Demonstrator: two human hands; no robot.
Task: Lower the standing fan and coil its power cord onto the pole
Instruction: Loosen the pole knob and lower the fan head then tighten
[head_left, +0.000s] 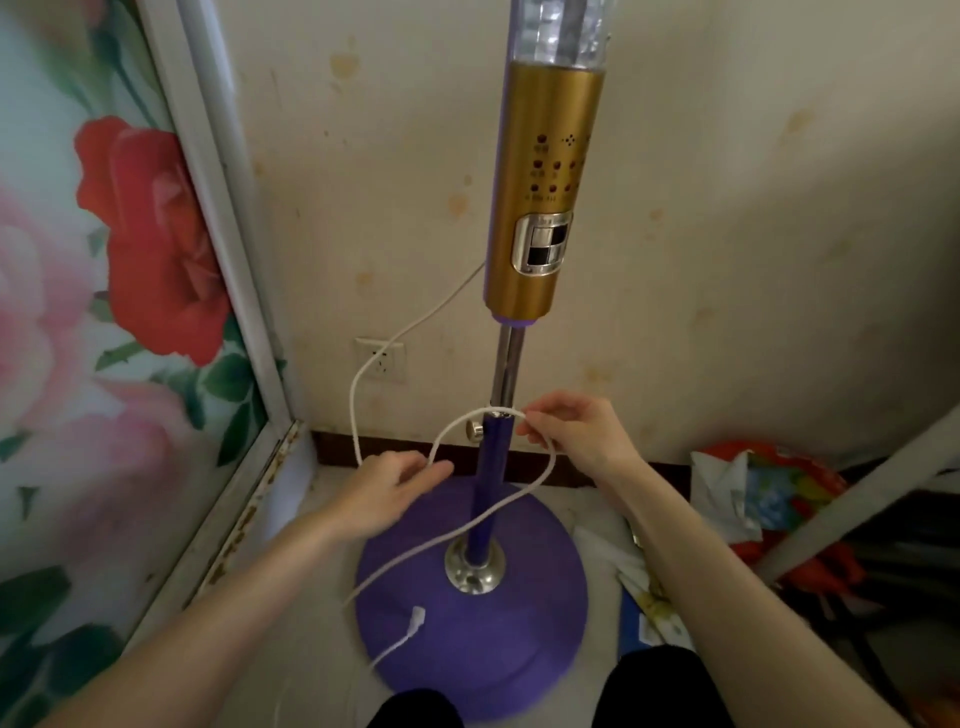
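Observation:
The standing fan has a gold control column, a chrome and purple pole and a round purple base. A white power cord hangs from the column's left side and loops in front of the pole near its height knob. My left hand pinches the cord left of the pole. To the pole's right, my right hand pinches the loop at the collar. The rest of the cord trails across the base, and its plug lies on the base's front.
A stained wall with a socket stands behind the fan. A flower-printed panel in a white frame closes off the left. Bags and papers and a slanted grey bar crowd the floor at right. My knees show at the bottom edge.

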